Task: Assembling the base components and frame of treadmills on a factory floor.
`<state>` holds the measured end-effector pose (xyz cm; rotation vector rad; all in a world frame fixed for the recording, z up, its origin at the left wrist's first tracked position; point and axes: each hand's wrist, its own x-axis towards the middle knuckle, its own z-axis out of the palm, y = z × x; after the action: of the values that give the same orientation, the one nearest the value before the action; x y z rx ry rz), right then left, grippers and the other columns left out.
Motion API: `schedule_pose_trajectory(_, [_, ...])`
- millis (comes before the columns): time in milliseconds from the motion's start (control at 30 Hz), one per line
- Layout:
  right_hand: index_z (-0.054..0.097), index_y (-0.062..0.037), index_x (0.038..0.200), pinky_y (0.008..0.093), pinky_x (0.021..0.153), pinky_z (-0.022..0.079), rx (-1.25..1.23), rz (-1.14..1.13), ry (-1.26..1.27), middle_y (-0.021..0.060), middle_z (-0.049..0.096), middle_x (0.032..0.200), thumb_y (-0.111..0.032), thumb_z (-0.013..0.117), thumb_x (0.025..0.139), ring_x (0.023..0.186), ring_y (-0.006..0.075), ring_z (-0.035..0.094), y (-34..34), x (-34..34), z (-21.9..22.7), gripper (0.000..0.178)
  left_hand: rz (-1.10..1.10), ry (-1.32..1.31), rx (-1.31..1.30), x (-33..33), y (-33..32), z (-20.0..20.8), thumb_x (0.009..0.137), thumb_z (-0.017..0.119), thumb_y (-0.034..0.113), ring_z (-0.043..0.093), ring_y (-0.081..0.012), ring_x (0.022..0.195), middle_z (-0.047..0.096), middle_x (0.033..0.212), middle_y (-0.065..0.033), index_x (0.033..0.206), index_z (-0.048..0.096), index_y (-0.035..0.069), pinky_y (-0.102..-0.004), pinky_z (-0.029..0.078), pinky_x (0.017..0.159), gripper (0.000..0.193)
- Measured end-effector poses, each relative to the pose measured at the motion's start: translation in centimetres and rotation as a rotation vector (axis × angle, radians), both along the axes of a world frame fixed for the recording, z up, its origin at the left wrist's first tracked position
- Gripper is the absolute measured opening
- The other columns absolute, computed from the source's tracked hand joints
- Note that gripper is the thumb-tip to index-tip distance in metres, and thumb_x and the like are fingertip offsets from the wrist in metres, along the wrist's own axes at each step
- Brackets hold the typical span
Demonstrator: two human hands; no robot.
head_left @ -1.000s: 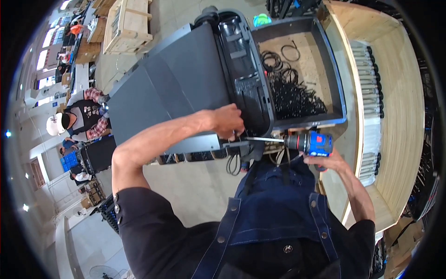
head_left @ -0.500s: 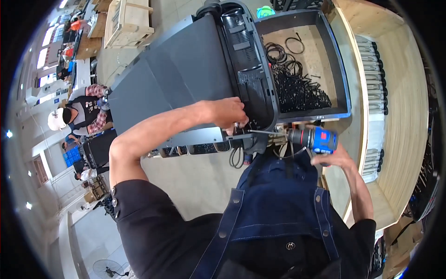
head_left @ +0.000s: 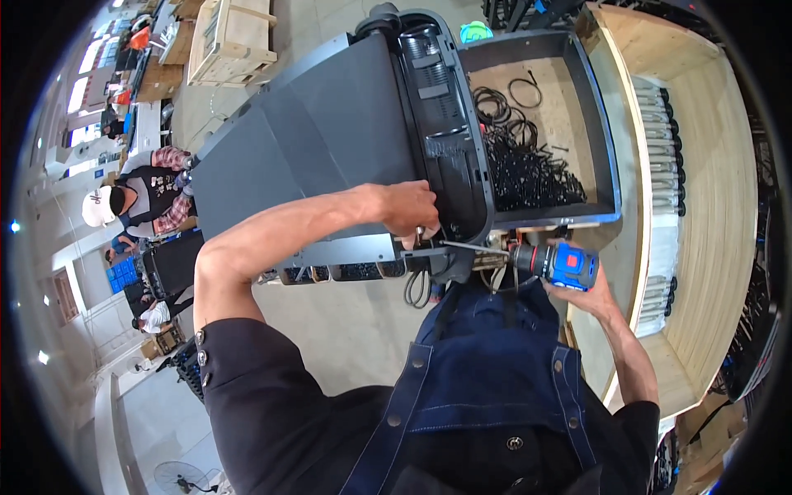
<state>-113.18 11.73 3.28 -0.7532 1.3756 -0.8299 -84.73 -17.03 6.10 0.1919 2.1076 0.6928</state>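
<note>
My right hand [head_left: 587,290] grips a blue and black cordless driver [head_left: 554,261], its long bit lying level and pointing left. The bit tip meets the lower edge of a large dark grey machine housing [head_left: 322,140]. My left hand [head_left: 410,208] is closed around the spot where the bit tip touches, fingers pinched at a small part there that I cannot make out. A black ribbed end panel [head_left: 450,132] of the housing stands just above my left hand. Loose black cable loops [head_left: 417,289] hang below the housing edge.
A grey tray [head_left: 606,140] behind the housing holds several black cables and small black parts. A curved wooden bench [head_left: 709,206] with rows of metal rods runs on the right. A wooden crate [head_left: 231,37] stands far left. Other people [head_left: 140,198] work at the left.
The view has shifted slightly. My left hand stays at the bit tip, and the driver has stayed in my right hand against the housing's lower edge.
</note>
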Motion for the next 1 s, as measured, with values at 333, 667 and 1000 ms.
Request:
schedule_pose_trajectory(333, [0.058, -0.0014, 0.124, 0.0320, 0.088, 0.058, 0.044, 0.001, 0.013, 0.0041, 0.069, 0.101, -0.013, 0.095, 0.066, 0.093, 0.0129, 0.067, 1.6, -0.6, -4.1, 0.070, 0.031, -0.042, -0.015, -0.4, 0.3, 0.6, 0.072, 0.087, 0.030, 0.061, -0.0252, 0.108, 0.073, 0.089, -0.0046, 0.096, 0.077, 0.015, -0.0402, 0.037, 0.099, 0.030])
schedule_pose_trajectory(667, [0.061, -0.0004, 0.123, 0.0314, 0.088, 0.058, 0.086, -0.042, 0.031, 0.0065, 0.069, 0.102, -0.017, 0.098, 0.068, 0.094, 0.0142, 0.068, 0.0, -0.7, -1.4, 0.067, 0.069, -0.080, -0.028, -0.5, 0.7, 1.1, 0.072, 0.087, 0.028, 0.059, -0.0247, 0.110, 0.073, 0.091, -0.0038, 0.098, 0.077, 0.015, -0.0399, 0.037, 0.100, 0.031])
schedule_pose_trajectory(1000, [0.064, -0.0044, 0.127, 0.0320, 0.093, 0.055, 0.168, 0.141, -0.087, 0.0020, 0.071, 0.099, -0.018, 0.097, 0.069, 0.095, 0.0117, 0.066, -0.6, -1.1, -0.9, 0.068, 0.047, -0.098, -0.006, -0.3, 0.3, 0.6, 0.073, 0.086, 0.027, 0.057, -0.0251, 0.112, 0.072, 0.094, -0.0049, 0.101, 0.078, 0.014, -0.0398, 0.036, 0.102, 0.032])
